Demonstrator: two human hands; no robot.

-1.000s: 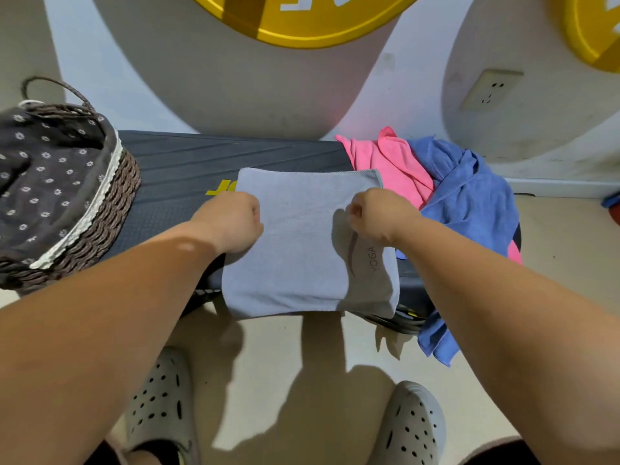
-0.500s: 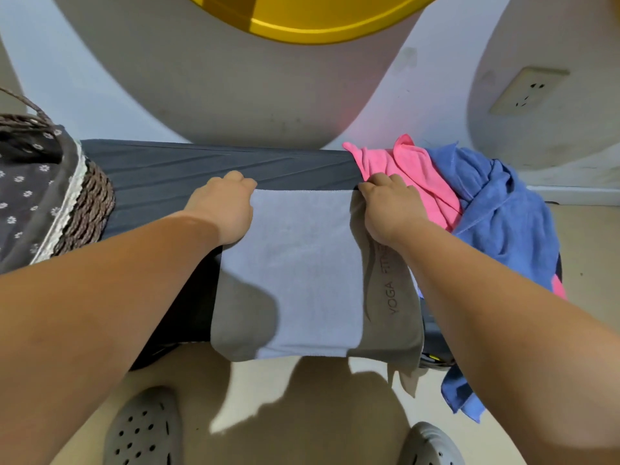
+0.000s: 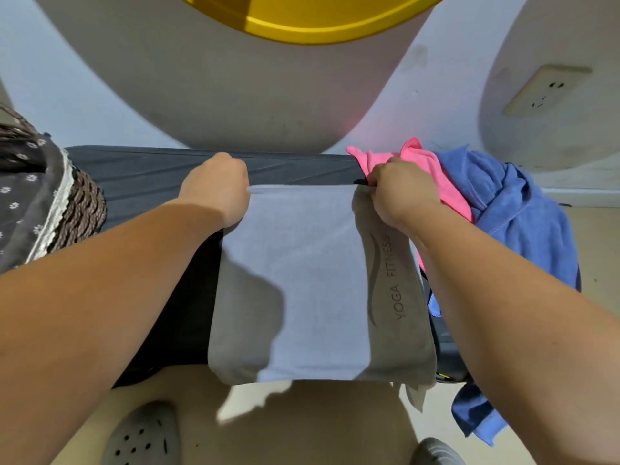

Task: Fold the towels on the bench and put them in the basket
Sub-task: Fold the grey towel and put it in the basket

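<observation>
Grey clog (image 3: pixel 141 434) is sitting nearest us, on floor. Grey towel (image 3: pixel 302 280) is lying folded across bench (image 3: pixel 141 176) middle, hanging over near edge. Our left hand (image 3: pixel 214 189) is gripping towel's far left corner, fingers curled; right hand (image 3: pixel 402 193) is pinching far right corner. Pink towel (image 3: pixel 419 156) and blue towel (image 3: pixel 523 223) are lying heaped at bench's right end, basket (image 3: pixel 84 209) sitting at left end.

dark grey ribbed bench (image 3: pixel 161 176) runs left to right. grey towel (image 3: pixel 302 263) lies flat across its middle, near edge hanging over the front. pink towel (image 3: pixel 446 182) crumpled at right end, touching blue towel (image 3: pixel 523 223), which spills off. wicker basket (image 3: pixel 84 209) at left end, probably resting on it.
</observation>
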